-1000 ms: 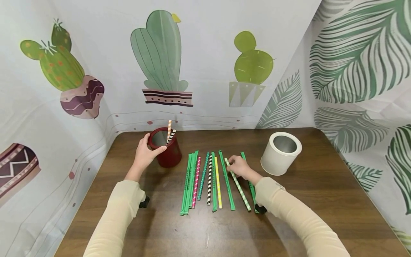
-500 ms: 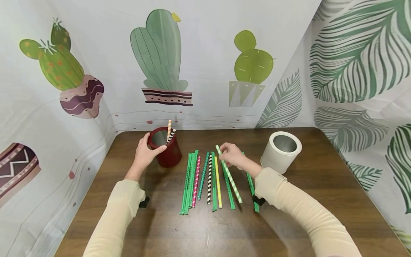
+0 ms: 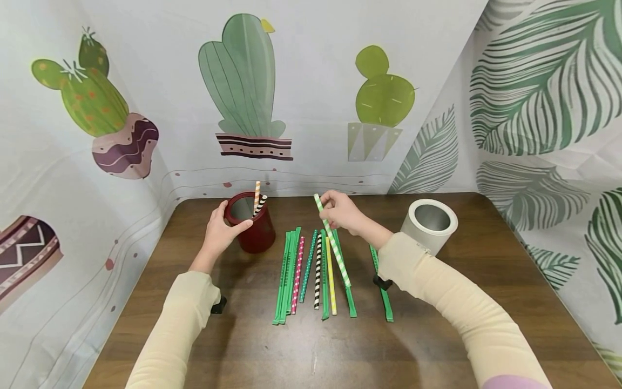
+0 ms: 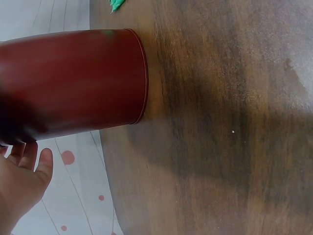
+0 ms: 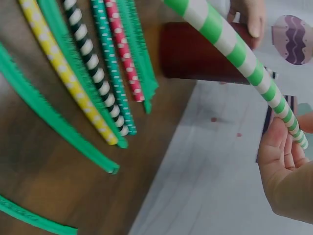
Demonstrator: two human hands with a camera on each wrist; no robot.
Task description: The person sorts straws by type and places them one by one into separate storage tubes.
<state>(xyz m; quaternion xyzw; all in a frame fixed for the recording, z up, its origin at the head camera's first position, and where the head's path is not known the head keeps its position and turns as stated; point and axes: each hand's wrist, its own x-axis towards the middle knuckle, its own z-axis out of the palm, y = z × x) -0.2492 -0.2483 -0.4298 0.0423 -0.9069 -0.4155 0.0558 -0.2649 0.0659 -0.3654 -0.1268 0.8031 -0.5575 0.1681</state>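
My right hand (image 3: 342, 212) pinches a green-and-white striped paper straw (image 3: 334, 244) near its upper end, raised and slanting over the row of straws. In the right wrist view the fingers (image 5: 275, 132) close on the straw's far end. My left hand (image 3: 220, 235) grips the dark red canister (image 3: 257, 236) at its rim, thumb at the front and fingers along the left side. An orange-striped straw (image 3: 257, 195) and a black-and-white striped straw (image 3: 261, 206) stand in the canister. The left wrist view shows the canister's smooth side (image 4: 83, 78) with fingertips against it.
Green-wrapped straws (image 3: 286, 278), a pink dotted straw (image 3: 297, 275), a teal dotted straw (image 3: 308, 266), a black-and-white straw (image 3: 318, 273) and a yellow straw (image 3: 331, 275) lie in a row on the wooden table (image 3: 272, 351). A white canister (image 3: 419, 232) stands at right, partly behind the right forearm.
My right hand has picked the green-and-white straw up off the table and carried it left and away from me, toward the red canister. The left hand stays on the canister.
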